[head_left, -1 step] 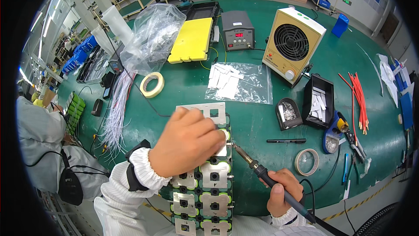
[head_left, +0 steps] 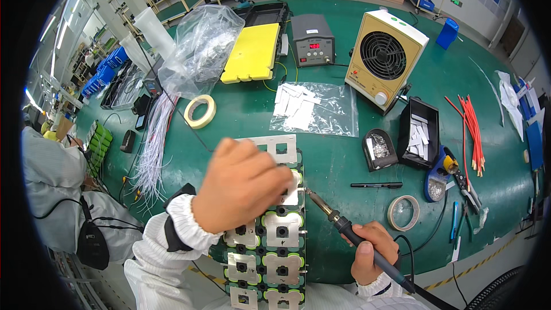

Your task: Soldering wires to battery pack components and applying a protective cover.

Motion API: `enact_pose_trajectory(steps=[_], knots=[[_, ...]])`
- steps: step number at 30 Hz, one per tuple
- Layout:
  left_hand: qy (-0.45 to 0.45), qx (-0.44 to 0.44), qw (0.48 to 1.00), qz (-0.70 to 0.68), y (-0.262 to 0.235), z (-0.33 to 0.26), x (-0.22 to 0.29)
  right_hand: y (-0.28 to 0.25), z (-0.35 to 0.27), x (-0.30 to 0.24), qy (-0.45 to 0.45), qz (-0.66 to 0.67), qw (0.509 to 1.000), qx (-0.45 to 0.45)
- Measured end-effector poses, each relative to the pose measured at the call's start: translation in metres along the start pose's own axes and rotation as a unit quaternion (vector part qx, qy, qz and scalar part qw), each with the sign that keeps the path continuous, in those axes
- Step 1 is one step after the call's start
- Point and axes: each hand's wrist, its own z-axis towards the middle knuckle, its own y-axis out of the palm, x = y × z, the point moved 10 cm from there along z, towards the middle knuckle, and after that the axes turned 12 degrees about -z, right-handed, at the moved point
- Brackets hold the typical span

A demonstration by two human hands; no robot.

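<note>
My right hand [head_left: 372, 251] grips a soldering iron [head_left: 344, 227] by its dark handle. The iron's tip meets the right edge of a battery pack [head_left: 281, 268], next to a metal tab. The pack lies lengthwise in front of me, with rows of square nickel plates over green-rimmed cells. My left hand [head_left: 238, 186] is closed above the pack's far part and covers several plates. A thin dark solder wire [head_left: 192, 129] runs from the upper left to that hand. Its end is hidden behind my fingers.
Beyond the pack lie a plastic bag of white strips [head_left: 313, 109], a soldering station [head_left: 313, 40] and a fan blower [head_left: 383, 52]. Tape rolls [head_left: 200, 111], black bins [head_left: 419, 132], a pen [head_left: 376, 185] and red wires [head_left: 473, 138] surround the work. Another person's sleeve [head_left: 51, 166] is at left.
My left hand has shifted slightly to the left, and the thin wire has moved left with it. The soldering iron and my right hand look unmoved.
</note>
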Motion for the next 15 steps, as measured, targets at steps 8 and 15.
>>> enact_pose_trajectory(steps=[8,15], knots=[[-0.045,0.162,0.967,0.193,-0.103,-0.05,-0.002,-0.006,-0.001,0.002,-0.009,-0.013,1.0,0.005],[-0.199,0.192,0.956,0.095,-0.086,-0.1,-0.056,-0.036,0.008,0.023,-0.043,-0.216,0.973,0.071]])
